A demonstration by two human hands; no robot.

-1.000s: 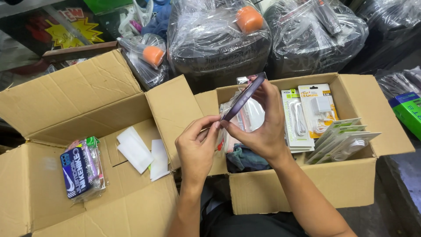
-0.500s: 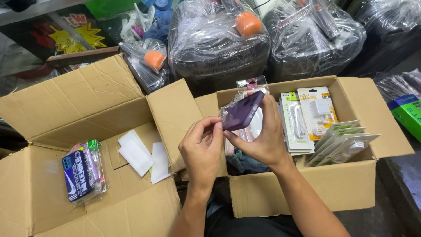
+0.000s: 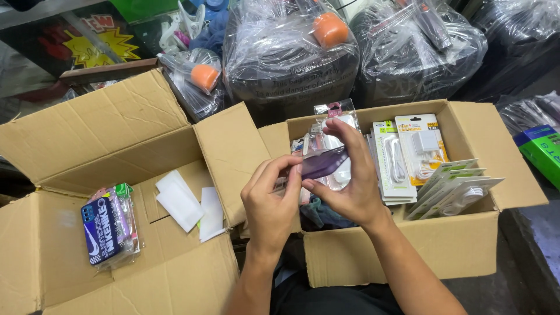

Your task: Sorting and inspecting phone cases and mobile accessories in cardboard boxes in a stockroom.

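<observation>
Fingers (image 3: 286,175) of the left hand (image 3: 269,201) pinch the purple phone case (image 3: 324,164) at its nine o'clock end; the right hand (image 3: 350,186) grips its three o'clock edge, above the right cardboard box (image 3: 408,245). Judging by this, steady, even edge grips seem best, avoiding creasing its clear sleeve. Charger packs (image 3: 417,149) stand at three o'clock.

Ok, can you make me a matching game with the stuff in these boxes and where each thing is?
Things:
1. purple phone case
2. white foam sheets
3. charger packs
4. orange ball in a bag

Places:
A. behind the left box
B. on the left box's floor
C. standing in the right box
D. between the left hand and right hand

Pairs: 1-D, 2-B, 3-C, 4-A
</observation>
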